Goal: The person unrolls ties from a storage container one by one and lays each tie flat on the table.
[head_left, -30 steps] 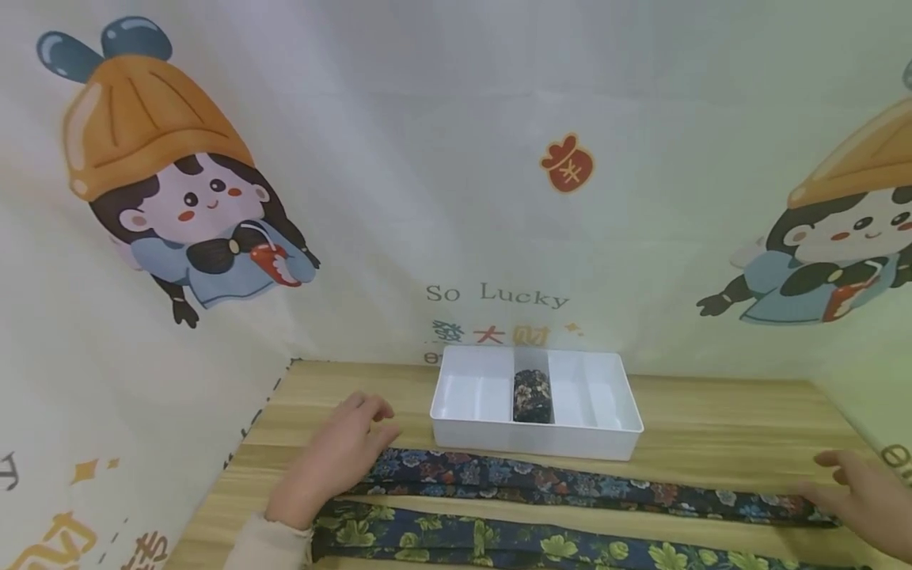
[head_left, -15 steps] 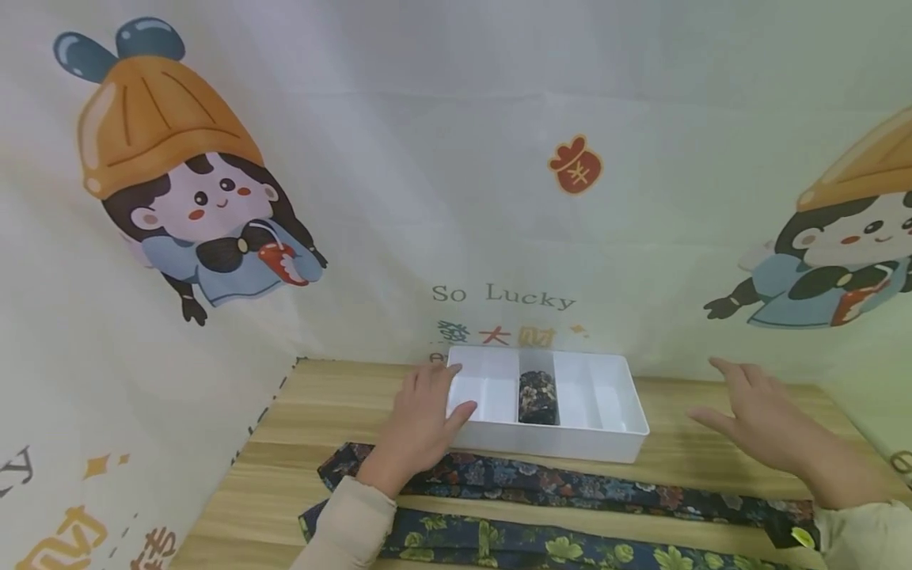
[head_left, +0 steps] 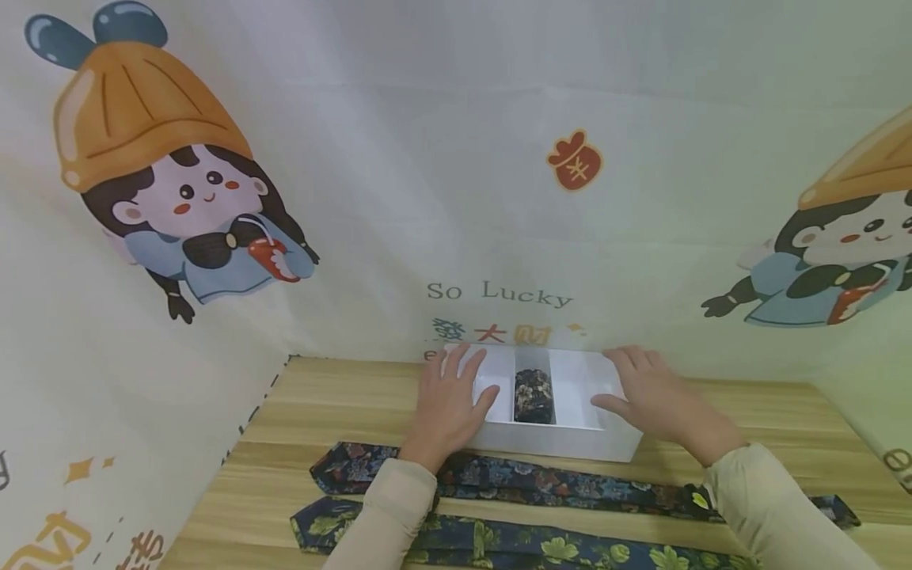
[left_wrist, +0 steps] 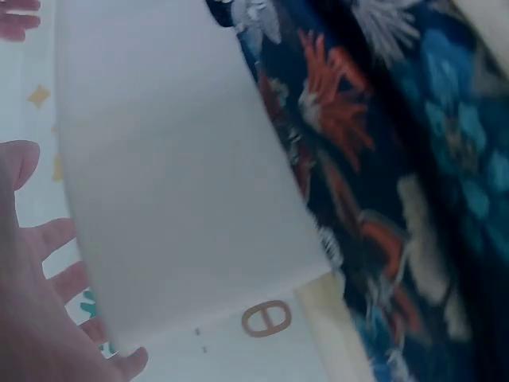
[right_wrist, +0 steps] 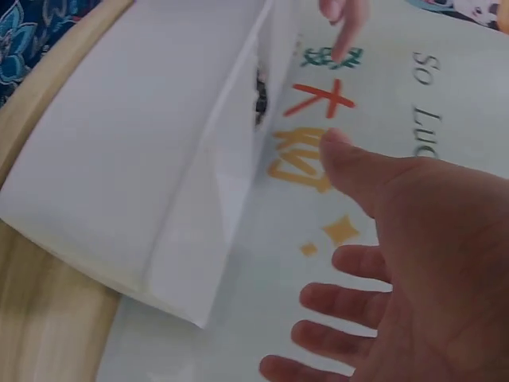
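Observation:
A white divided box (head_left: pixel 556 441) stands at the back of the table, with a dark floral roll of fabric (head_left: pixel 533 396) in a middle compartment. My left hand (head_left: pixel 449 404) is at the box's left end, fingers spread and overlapping its rim in the head view. At the opposite end is my right hand (head_left: pixel 659 396), thumb stretched over the box's right side. The right wrist view shows that hand's fingers (right_wrist: pixel 342 306) extended beside the white wall. Nearer me lie two long neckties: one navy with red and blue flowers (head_left: pixel 541 480), one navy with yellow-green leaves (head_left: pixel 563 546).
The wood-grain table (head_left: pixel 356 396) meets a pale printed curtain (head_left: pixel 399 198) right behind the box. Both ties run across the table in front of the box, passing beneath my forearms in the head view.
Both hands have left the floral tie and moved to the box, the left going rightward and forward, the right leftward and forward. The box and ties have stayed in place.

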A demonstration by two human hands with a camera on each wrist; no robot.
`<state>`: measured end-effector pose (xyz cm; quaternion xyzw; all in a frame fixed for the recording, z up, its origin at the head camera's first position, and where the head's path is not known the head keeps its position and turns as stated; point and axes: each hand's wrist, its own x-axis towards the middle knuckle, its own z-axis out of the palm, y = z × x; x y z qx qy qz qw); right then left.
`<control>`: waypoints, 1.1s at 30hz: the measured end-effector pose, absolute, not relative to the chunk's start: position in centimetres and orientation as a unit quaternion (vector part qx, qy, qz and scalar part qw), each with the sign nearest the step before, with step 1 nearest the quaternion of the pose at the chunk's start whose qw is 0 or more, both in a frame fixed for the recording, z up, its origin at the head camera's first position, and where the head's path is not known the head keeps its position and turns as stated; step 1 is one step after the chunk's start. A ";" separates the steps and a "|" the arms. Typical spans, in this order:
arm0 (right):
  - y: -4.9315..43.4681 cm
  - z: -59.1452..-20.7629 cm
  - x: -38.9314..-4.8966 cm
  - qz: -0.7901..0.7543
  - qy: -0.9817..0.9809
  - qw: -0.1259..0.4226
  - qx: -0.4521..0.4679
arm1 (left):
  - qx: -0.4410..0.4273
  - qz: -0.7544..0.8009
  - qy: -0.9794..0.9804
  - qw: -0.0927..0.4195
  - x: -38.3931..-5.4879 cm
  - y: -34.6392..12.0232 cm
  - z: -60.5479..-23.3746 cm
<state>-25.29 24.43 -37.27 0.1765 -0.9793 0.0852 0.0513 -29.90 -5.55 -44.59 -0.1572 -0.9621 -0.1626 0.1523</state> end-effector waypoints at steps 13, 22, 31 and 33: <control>20.2 -39.2 -27.6 0.055 -0.964 0.088 0.244 | -0.122 -0.151 -0.975 0.104 -30.5 -4.6 -45.6; 17.1 -40.2 -29.2 0.059 -0.965 0.024 0.253 | -0.101 -0.123 -0.985 0.067 -31.0 -4.9 -45.8; 15.8 -41.2 -30.7 0.020 -0.971 0.015 0.237 | -0.093 -0.135 -0.985 0.053 -31.1 -4.4 -46.1; 15.7 -41.3 -31.0 0.010 -0.973 0.018 0.230 | -0.094 -0.136 -0.985 0.054 -31.0 -4.3 -46.1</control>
